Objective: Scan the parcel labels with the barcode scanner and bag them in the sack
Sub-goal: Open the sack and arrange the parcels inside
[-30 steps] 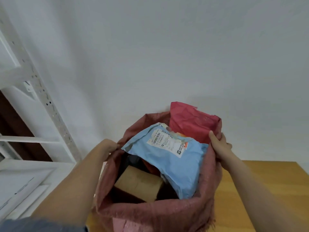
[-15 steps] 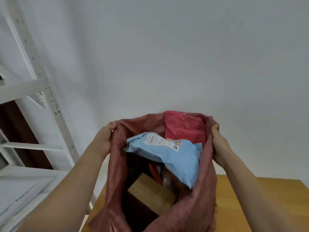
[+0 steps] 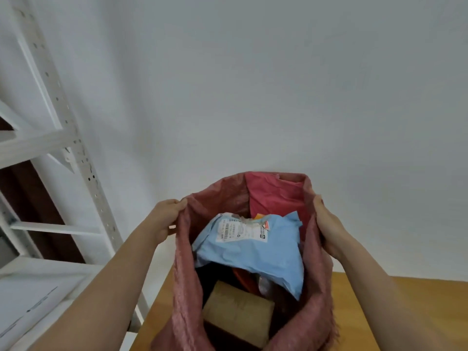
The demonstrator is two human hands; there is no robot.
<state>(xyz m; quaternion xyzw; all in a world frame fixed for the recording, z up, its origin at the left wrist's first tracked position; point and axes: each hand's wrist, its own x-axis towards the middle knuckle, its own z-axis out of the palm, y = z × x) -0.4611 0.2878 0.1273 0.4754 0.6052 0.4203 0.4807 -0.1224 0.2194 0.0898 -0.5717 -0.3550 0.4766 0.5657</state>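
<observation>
**Desk:** What does the head camera show?

**Photographer:** A person holds a reddish woven sack (image 3: pixel 188 287) open above a wooden table (image 3: pixel 417 312), against a plain white wall (image 3: pixel 278 84). The left hand (image 3: pixel 166 219) grips the sack's left rim, fingers curled over the fabric edge. The right hand (image 3: pixel 326 224) grips the right rim, thumb lying along the outside; its fingers are hidden behind the cloth.

**Desk:** And the parcels?

**Photographer:** All inside the sack. A light-blue mailer (image 3: pixel 253 252) lies uppermost, tilted, with its white shipping label (image 3: pixel 241 229) and barcode facing up. Behind it a red mailer (image 3: pixel 274 196) stands against the far wall of the sack. A brown cardboard box (image 3: pixel 238 312) sits lower, toward the near side, partly under the blue mailer's corner. Between box and blue mailer there are slivers of an orange-red item and something shiny, too hidden to identify.

**Desk:** The scanner?

**Photographer:** Neither hand holds one; both are on the sack.

**Desk:** Surroundings?

**Photographer:** White perforated metal shelving (image 3: pixel 83 158) stands to the left, just beside the table's left edge, with a dark-brown surface behind it. A flat white sheet or panel (image 3: pixel 30 295) lies on a lower shelf at bottom left.
</observation>
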